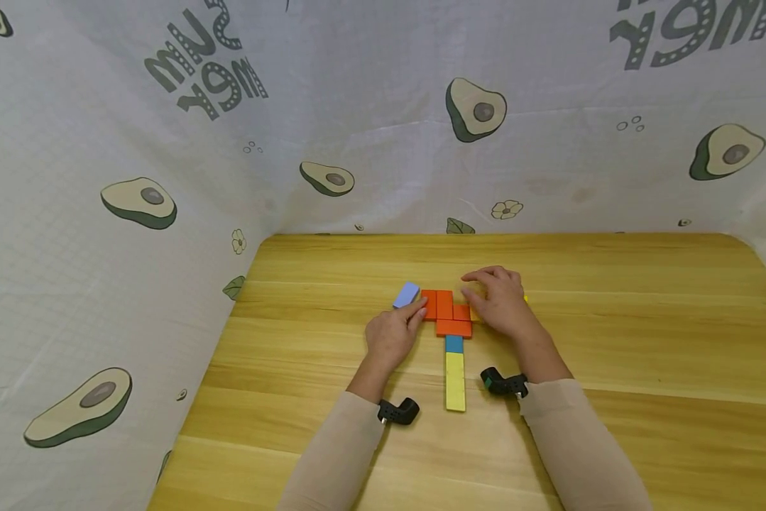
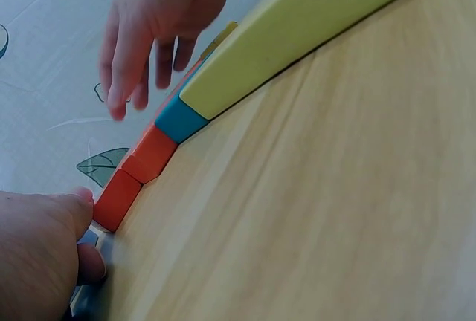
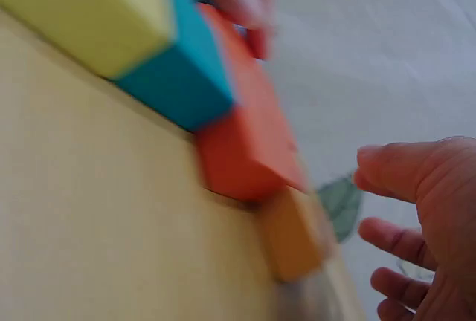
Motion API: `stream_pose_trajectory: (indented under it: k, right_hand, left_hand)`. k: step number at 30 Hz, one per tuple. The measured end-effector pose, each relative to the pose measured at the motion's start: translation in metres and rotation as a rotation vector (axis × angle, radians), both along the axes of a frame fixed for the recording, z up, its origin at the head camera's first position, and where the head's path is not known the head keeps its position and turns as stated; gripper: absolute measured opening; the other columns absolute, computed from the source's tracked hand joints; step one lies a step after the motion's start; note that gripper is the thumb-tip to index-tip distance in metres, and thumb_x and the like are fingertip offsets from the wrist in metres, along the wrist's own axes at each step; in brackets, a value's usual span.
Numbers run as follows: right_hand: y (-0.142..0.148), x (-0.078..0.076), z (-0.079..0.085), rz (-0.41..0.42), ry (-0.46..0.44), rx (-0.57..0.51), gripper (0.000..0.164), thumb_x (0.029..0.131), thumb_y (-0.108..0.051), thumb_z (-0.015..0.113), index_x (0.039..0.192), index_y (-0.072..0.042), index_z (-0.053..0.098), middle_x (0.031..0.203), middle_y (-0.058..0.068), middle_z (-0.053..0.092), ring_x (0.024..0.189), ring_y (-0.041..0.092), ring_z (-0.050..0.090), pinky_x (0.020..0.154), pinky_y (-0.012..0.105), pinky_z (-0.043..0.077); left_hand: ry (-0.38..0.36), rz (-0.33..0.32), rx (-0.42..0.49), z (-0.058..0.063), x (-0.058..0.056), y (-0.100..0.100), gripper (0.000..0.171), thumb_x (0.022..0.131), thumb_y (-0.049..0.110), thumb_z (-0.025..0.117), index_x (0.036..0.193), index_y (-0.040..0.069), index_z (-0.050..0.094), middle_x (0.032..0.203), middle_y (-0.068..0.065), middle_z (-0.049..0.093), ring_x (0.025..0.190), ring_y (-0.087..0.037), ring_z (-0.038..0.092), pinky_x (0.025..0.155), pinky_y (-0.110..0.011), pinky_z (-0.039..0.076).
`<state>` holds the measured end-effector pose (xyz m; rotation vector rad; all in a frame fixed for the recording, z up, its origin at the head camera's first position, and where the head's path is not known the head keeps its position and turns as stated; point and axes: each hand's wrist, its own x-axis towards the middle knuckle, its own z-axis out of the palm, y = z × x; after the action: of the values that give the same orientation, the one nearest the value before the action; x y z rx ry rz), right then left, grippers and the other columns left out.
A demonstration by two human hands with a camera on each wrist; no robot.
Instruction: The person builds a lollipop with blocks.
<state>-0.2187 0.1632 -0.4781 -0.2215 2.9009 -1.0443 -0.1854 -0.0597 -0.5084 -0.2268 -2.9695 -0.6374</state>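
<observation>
Several red blocks [image 1: 444,305] lie joined flat on the wooden table, above a blue block [image 1: 454,344] and a long yellow block [image 1: 456,382] in line. My left hand [image 1: 392,335] touches the leftmost red block [image 1: 429,301] at its left side with its fingertips. A lavender block [image 1: 406,294] lies at an angle just beyond that hand. My right hand [image 1: 499,301] hovers over the right end of the arrangement, fingers spread and apart from the blocks. Partly hidden beneath it is an orange block [image 3: 290,235]. A bit of yellow [image 1: 526,299] shows past that hand.
The wooden table [image 1: 331,270] extends around the blocks. A pale cloth [image 1: 383,106] printed with avocados hangs along its back and left sides. Black wrist cameras [image 1: 398,411] jut inward from both sleeves, on either side of the long yellow block.
</observation>
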Motion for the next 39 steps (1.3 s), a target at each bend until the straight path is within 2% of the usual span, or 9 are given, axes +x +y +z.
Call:
stream_pose_trajectory:
  k: [5,10,13,16,19,22,27,34,39]
  right_hand:
    - [0.032,0.003,0.015,-0.062,-0.043,-0.018,0.038,0.106,-0.030,0.055,0.135,-0.007,0.062,0.144,0.028,0.046,0.134,0.053,0.031,0.109,0.069,0.031]
    - [0.059,0.004,0.017,-0.072,-0.108,-0.006,0.042,0.108,-0.032,0.052,0.138,-0.003,0.058,0.141,0.029,0.050,0.128,0.049,0.043,0.106,0.067,0.038]
    - [0.070,0.005,0.015,-0.088,-0.165,0.010,0.044,0.107,-0.036,0.051,0.136,-0.002,0.058,0.134,0.028,0.055,0.119,0.045,0.050,0.101,0.062,0.043]
    - [0.078,0.006,0.015,-0.108,-0.230,0.028,0.046,0.106,-0.040,0.053,0.129,-0.001,0.058,0.125,0.027,0.059,0.106,0.040,0.055,0.090,0.053,0.047]
    - [0.083,0.008,0.015,-0.124,-0.293,0.073,0.053,0.102,-0.051,0.056,0.120,-0.001,0.058,0.115,0.024,0.061,0.096,0.035,0.055,0.079,0.042,0.046]
    - [0.084,0.009,0.015,-0.128,-0.331,0.110,0.061,0.096,-0.060,0.060,0.113,-0.001,0.058,0.110,0.021,0.062,0.091,0.033,0.054,0.074,0.037,0.043]
    - [0.081,0.009,0.016,-0.123,-0.332,0.094,0.053,0.096,-0.050,0.066,0.113,-0.001,0.060,0.110,0.021,0.063,0.091,0.032,0.056,0.074,0.037,0.043]
    - [0.078,0.008,0.015,-0.039,-0.280,0.074,0.044,0.103,-0.033,0.059,0.132,0.000,0.059,0.128,0.030,0.061,0.107,0.040,0.058,0.091,0.054,0.048]
    - [0.077,0.009,0.014,-0.059,-0.296,0.053,0.051,0.097,-0.036,0.068,0.130,0.002,0.057,0.120,0.026,0.061,0.100,0.036,0.057,0.083,0.046,0.048]
  left_hand:
    - [0.017,-0.006,0.011,0.000,0.001,0.000,0.035,0.104,0.049,0.053,0.135,0.042,0.066,0.048,0.001,0.052,0.042,-0.011,0.035,0.044,-0.024,0.024]
    - [0.024,-0.010,0.015,0.000,0.001,-0.001,0.034,0.104,0.048,0.053,0.135,0.041,0.066,0.049,-0.001,0.053,0.043,-0.012,0.034,0.044,-0.024,0.024]
    - [0.030,-0.015,0.026,0.001,0.001,-0.001,0.034,0.104,0.047,0.054,0.135,0.041,0.066,0.049,-0.001,0.052,0.042,-0.011,0.032,0.044,-0.024,0.024]
    - [0.036,-0.020,0.038,0.001,0.001,-0.002,0.034,0.104,0.046,0.055,0.135,0.040,0.067,0.048,-0.001,0.051,0.042,-0.010,0.030,0.044,-0.024,0.023]
    - [0.035,-0.019,0.042,0.001,0.002,-0.002,0.033,0.104,0.046,0.055,0.134,0.039,0.068,0.048,-0.001,0.051,0.042,-0.010,0.030,0.044,-0.024,0.023]
    - [0.030,-0.014,0.039,0.002,0.002,-0.001,0.033,0.104,0.046,0.055,0.134,0.040,0.068,0.049,-0.001,0.053,0.043,-0.011,0.032,0.044,-0.024,0.024]
    - [0.031,-0.014,0.029,0.002,0.002,-0.001,0.033,0.104,0.046,0.055,0.133,0.040,0.068,0.050,-0.002,0.056,0.043,-0.011,0.034,0.044,-0.024,0.025]
    - [0.028,-0.012,0.027,0.002,0.002,-0.001,0.033,0.104,0.046,0.055,0.133,0.040,0.068,0.049,-0.001,0.054,0.043,-0.012,0.034,0.045,-0.024,0.025]
    - [0.026,-0.009,0.021,0.002,0.002,-0.001,0.033,0.104,0.047,0.055,0.133,0.040,0.068,0.052,-0.002,0.057,0.044,-0.011,0.036,0.045,-0.024,0.026]
